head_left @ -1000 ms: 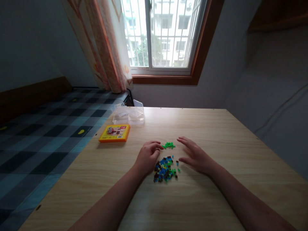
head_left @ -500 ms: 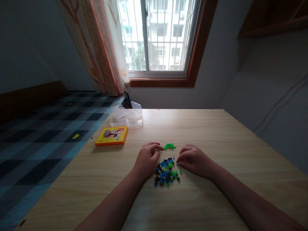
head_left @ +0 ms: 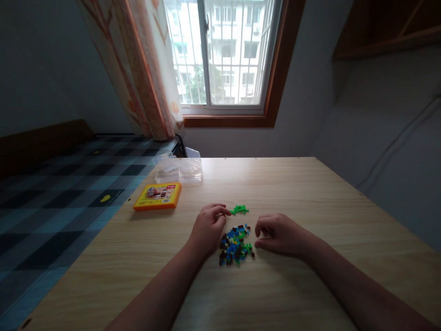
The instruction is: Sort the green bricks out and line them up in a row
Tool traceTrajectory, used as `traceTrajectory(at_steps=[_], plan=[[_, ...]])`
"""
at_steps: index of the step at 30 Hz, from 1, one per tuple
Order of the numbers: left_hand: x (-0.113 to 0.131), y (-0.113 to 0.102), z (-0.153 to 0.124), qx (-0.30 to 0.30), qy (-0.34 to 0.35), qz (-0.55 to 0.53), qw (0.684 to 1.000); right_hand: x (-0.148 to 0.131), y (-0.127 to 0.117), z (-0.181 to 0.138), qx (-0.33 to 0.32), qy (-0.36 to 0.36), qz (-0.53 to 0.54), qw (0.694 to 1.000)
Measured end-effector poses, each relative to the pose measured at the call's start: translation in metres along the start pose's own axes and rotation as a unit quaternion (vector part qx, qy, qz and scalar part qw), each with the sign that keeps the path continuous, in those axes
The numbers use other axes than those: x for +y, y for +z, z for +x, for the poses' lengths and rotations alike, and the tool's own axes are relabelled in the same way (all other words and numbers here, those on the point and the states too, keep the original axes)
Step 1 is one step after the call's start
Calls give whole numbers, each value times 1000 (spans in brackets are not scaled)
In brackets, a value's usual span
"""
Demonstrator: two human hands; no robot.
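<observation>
A mixed pile of tiny blue, brown, green and yellow building bricks (head_left: 236, 247) lies on the wooden table between my hands. Beyond it sits a small separate group of bright green bricks (head_left: 240, 209). My left hand (head_left: 209, 227) rests at the pile's left side, fingers stretched loosely, its index fingertip at the edge of the green group. On the right, my right hand (head_left: 282, 233) is just off the pile, fingers curled, with a gap between thumb and index finger. Nothing shows in that gap.
An orange and yellow flat box (head_left: 157, 196) lies on the table's left side. Behind it stand clear plastic containers (head_left: 179, 170) near the far left edge of the table (head_left: 292, 184). A bed with a checked cover (head_left: 69, 188) adjoins on the left.
My right hand has opened its thumb and index finger. Loose small pieces by its fingertips now lie closer to the pile or are hidden. The left hand stays in place; the view shifted slightly.
</observation>
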State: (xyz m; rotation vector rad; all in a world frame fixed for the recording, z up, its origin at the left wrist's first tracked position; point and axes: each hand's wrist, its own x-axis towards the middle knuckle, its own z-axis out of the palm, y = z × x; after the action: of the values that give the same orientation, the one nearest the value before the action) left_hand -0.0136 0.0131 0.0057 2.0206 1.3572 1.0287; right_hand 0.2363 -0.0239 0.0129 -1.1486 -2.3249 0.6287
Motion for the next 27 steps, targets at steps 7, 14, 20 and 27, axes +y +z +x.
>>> traceTrajectory(at_steps=[7, 14, 20, 27], plan=[[-1, 0, 1, -1, -1, -4, 1000, 8, 7, 11, 43, 53, -46, 997], [-2, 1, 0, 1, -7, 2, 1000, 14, 13, 21, 126, 92, -63, 986], [2, -2, -1, 0, -18, 4, 1000, 7, 1, 3, 69, 11, 10, 997], [2, -4, -1, 14, -21, -7, 1000, -14, 0, -4, -21, -10, 79, 997]])
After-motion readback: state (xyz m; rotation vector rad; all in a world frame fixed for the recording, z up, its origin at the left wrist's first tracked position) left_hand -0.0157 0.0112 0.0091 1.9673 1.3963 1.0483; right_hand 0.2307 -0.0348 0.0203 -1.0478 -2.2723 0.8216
